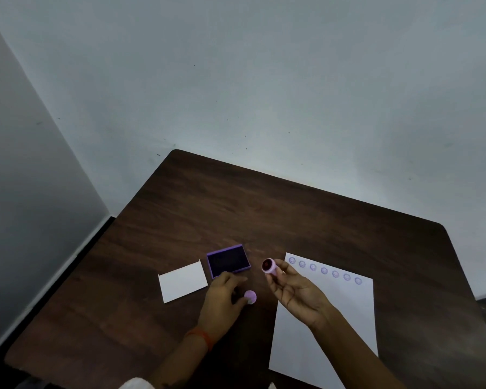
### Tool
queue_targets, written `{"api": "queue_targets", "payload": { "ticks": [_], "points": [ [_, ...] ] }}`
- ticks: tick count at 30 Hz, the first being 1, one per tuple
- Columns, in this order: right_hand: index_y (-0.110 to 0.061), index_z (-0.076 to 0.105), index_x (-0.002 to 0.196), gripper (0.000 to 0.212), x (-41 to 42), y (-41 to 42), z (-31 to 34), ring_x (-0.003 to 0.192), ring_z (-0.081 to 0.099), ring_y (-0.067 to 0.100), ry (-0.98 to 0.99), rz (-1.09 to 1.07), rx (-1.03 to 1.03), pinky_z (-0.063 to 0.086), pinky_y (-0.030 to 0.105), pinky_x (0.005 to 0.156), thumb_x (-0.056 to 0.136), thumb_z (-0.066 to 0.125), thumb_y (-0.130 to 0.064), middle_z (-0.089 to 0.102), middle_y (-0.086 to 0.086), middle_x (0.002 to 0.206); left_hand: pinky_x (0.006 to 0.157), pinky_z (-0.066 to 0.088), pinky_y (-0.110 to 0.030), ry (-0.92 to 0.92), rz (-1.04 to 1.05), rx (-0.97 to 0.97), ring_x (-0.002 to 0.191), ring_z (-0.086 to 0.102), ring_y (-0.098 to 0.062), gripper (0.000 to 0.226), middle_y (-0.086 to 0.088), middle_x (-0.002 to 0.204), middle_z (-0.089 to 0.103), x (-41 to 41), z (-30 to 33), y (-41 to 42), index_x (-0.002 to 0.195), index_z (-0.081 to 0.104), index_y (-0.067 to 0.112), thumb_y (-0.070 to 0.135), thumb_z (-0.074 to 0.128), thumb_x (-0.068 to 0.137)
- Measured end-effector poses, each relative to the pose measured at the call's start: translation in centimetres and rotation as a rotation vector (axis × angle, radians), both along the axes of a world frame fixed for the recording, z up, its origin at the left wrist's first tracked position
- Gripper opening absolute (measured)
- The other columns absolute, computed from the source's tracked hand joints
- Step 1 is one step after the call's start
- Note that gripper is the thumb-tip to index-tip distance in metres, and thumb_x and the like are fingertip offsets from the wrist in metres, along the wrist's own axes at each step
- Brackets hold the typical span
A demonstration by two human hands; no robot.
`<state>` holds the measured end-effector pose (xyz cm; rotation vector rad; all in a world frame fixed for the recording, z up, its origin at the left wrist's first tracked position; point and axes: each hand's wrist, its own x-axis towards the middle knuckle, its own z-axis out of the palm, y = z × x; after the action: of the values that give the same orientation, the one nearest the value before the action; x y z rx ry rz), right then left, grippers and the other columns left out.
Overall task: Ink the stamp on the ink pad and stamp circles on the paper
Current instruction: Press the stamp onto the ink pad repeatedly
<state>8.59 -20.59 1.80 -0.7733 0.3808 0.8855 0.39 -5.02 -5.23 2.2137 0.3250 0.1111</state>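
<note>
Right hand [293,293] raised gripping stamp [270,266], left hand [222,297] resting near ink pad [228,261]

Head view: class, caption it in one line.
Right hand holds pink round stamp beside purple ink pad; seven circles on white paper.

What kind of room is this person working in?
Probably a plain indoor room set up for a desk task, perhaps an office or study corner. A dark wooden table stands in a corner against bare pale walls, and it holds only stamping things: a purple ink pad and a sheet of paper.
</note>
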Motion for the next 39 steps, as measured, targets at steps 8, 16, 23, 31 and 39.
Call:
{"api": "queue_targets", "payload": {
  "ticks": [8,16,23,31,39],
  "points": [
    [-0.008,0.076,0.088,0.02,0.9,2.0,-0.6,0.081,0.073,0.017,-0.092,0.111,-0.208,0.06,0.023,0.062,0.079,0.061,0.003,0.077,0.011,0.092,0.105,0.033,-0.042,-0.102,0.198,0.36,0.131,0.038,-0.027,0.073,-0.003,0.135,0.051,0.7,0.6,5.5,0.128,0.049,0.025,0.042,0.078,0.064],
    [-0.013,0.07,0.095,0.015,1.0,8.5,-1.7,0.084,0.066,0.013,-1.044,0.43,-0.89,0.05,0.013,0.07,0.079,0.069,-0.011,0.07,-0.001,0.091,0.116,-0.009,-0.046,0.097,0.033,0.395,0.145,0.011,-0.021,0.085,0.003,0.153,0.029,1.0,-1.9,7.8,0.142,0.027,0.022,0.06,0.061,0.073],
    [-0.007,0.056,0.117,0.032,0.9,11.0,-3.2,0.118,0.049,0.024,-1.737,1.014,-1.122,0.041,0.031,0.099,0.085,0.055,-0.006,0.057,0.013,0.126,0.114,-0.016,-0.047,0.072,0.049,0.406,0.144,0.015,-0.017,0.077,0.006,0.151,0.032,0.8,-1.5,7.9,0.139,0.032,0.025,0.06,0.058,0.076],
    [-0.008,0.048,0.126,0.04,1.3,11.3,-3.1,0.124,0.045,0.025,-1.792,1.086,-1.168,0.041,0.034,0.102,0.086,0.054,-0.006,0.051,0.014,0.132,0.11,-0.021,-0.049,0.132,0.06,0.434,0.144,0.013,-0.016,0.079,0.008,0.153,0.029,1.0,-0.9,7.6,0.141,0.025,0.031,0.059,0.058,0.075],
    [-0.005,0.044,0.13,0.044,0.9,11.7,-2.8,0.127,0.04,0.028,-1.783,1.138,-1.218,0.038,0.036,0.104,0.087,0.054,-0.008,0.047,0.016,0.137,0.11,-0.021,-0.05,0.139,0.064,0.437,0.145,0.013,-0.015,0.075,0.008,0.152,0.03,1.0,-0.8,7.6,0.139,0.03,0.031,0.059,0.058,0.075]
  ]
}}
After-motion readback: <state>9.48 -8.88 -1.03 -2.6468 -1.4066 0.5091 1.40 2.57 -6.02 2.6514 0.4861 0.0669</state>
